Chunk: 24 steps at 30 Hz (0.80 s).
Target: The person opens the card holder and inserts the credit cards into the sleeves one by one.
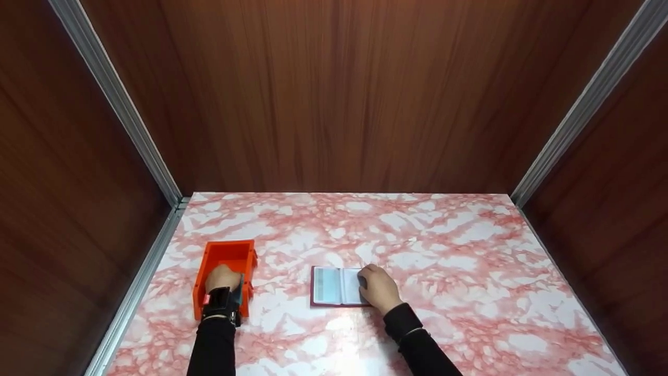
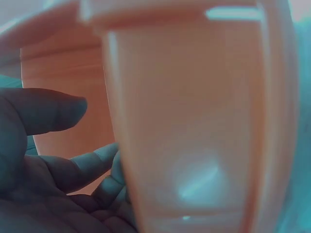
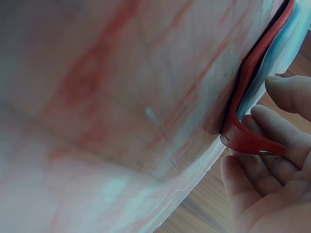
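A small card holder (image 1: 327, 286) with a dark red cover and clear, pale pages lies spread on the table. My right hand (image 1: 382, 288) holds its right-hand side. In the right wrist view, the bent end of the red cover (image 3: 250, 141) lies across my curled fingers, and my thumb is at the page edge. My left hand (image 1: 222, 278) is down inside an orange plastic bin (image 1: 229, 250). Seen from the left wrist, its thumb and loosely curled fingers stand apart with nothing visible between them; the bin wall (image 2: 189, 107) hides some fingertips.
A dark teal flat item (image 1: 240, 290) shows in the bin beside my left wrist. The table (image 1: 469, 292) has a red and white marbled top. Brown wood-grain panels (image 1: 334, 104) with metal corner rails (image 1: 125, 104) enclose it at the back and both sides.
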### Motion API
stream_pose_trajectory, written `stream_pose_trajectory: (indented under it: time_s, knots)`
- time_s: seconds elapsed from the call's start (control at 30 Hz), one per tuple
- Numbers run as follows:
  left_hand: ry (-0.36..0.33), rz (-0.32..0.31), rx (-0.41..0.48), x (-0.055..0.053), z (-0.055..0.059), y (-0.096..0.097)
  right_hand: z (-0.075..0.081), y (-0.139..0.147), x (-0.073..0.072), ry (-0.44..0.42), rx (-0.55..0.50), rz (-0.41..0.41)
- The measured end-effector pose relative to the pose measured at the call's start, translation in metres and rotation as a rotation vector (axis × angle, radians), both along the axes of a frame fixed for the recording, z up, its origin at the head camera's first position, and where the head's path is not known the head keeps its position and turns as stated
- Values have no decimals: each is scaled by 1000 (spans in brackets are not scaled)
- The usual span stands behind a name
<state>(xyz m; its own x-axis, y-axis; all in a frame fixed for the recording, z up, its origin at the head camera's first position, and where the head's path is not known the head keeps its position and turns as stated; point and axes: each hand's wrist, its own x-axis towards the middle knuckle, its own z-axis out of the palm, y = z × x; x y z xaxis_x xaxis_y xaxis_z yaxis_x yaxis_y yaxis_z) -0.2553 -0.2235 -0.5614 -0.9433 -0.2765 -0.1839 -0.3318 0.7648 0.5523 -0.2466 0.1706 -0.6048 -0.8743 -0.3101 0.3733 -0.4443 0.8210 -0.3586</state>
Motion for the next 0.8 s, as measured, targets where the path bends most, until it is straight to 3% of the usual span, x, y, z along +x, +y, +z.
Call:
stream_pose_trajectory:
  time_s: [0.23,0.8]
  knots:
    - [74,13,-12,3,3,3,1,-1,1,5,2,-7]
    - [91,71,35,5,10,2,-1,-1,0,6,9,-4]
